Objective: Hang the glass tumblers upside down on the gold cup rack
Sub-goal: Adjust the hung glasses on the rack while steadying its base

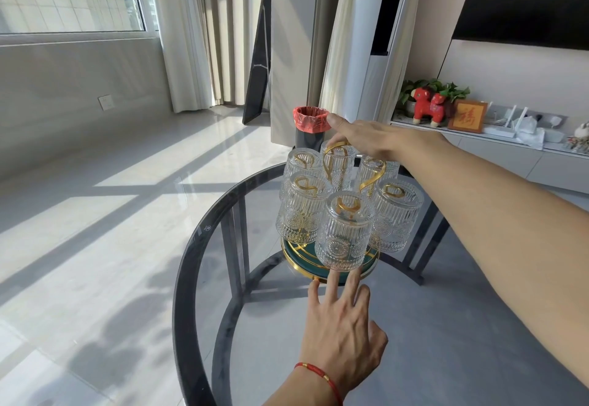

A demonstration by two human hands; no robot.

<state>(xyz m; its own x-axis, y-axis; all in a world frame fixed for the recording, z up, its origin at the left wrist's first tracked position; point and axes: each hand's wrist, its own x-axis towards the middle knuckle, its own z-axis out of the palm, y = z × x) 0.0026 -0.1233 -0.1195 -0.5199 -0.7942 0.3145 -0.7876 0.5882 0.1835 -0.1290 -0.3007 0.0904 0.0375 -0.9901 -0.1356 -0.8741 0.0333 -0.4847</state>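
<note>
Six glass tumblers (345,230) hung inverted on the gold cup rack (331,257), mid-table; hanging looked finished. The right hand (366,139) gripped its top loop, while the left hand (342,326), fingers straight, touched the base. Lifting would need steadiness. A red-lined bin (310,126) stood behind.

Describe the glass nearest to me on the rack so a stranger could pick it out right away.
On the round glass table stands a gold cup rack with a green, gold-rimmed base. Six ribbed tumblers hang on it upside down. Yours is the nearest tumbler, just above the left hand's fingers.
</note>
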